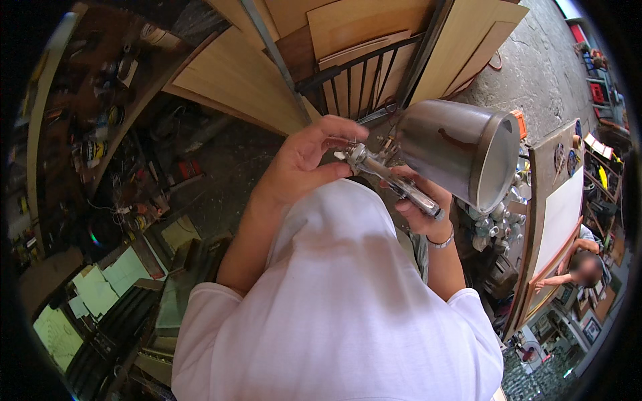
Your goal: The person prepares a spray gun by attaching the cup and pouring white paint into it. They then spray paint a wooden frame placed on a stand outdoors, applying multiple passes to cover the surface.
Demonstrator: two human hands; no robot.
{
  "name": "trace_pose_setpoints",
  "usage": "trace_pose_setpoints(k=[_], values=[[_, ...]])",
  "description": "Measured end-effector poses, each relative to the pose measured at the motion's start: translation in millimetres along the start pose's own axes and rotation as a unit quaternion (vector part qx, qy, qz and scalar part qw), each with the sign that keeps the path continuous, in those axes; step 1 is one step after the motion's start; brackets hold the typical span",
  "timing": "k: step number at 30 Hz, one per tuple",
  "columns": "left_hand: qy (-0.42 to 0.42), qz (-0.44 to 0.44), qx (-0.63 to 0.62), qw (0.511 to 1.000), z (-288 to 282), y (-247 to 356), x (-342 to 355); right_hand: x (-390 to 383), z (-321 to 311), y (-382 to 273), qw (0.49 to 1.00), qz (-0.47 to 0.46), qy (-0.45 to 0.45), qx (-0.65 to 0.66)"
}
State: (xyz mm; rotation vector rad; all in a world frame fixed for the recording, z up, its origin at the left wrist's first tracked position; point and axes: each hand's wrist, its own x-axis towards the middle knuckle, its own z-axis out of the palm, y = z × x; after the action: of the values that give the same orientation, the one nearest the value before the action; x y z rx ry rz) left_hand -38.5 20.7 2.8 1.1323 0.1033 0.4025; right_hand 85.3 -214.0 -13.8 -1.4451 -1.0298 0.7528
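My right hand wraps its fingers shut around the chrome metal spray gun, held just above my white shirt. Its grey metal cup tips toward three o'clock; I cannot tell what is inside. My left hand, at nine o'clock of the gun, pinches fingers on its rear end.

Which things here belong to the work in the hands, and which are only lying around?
In use:
- spray gun with metal cup, gripped by right hand
- left hand, fingers at the gun's rear end

Lying about:
- wooden boards
- cluttered shelf
- paper sheets
- white panel
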Motion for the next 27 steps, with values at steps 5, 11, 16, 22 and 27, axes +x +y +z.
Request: trace_pose_setpoints(k=[5,11,16,22,27], values=[[-0.002,-0.169,-0.068,0.983,-4,6,-4,4,9,-14,0.996,0.064,0.056,0.007],[0.033,-0.084,-0.052,0.995,8,4,-7,8,10,-20,0.997,0.041,0.065,-0.002],[0.027,-0.125,0.001,0.992,-2,16,-3,8,9,-20,0.995,0.053,0.073,0.029],[0.003,-0.101,-0.028,0.994,3,11,-7,5,8,-17,0.998,0.009,0.064,-0.015],[0.029,-0.125,-0.042,0.991,2,8,-5,2,8,-13,0.998,0.021,0.066,-0.010]])
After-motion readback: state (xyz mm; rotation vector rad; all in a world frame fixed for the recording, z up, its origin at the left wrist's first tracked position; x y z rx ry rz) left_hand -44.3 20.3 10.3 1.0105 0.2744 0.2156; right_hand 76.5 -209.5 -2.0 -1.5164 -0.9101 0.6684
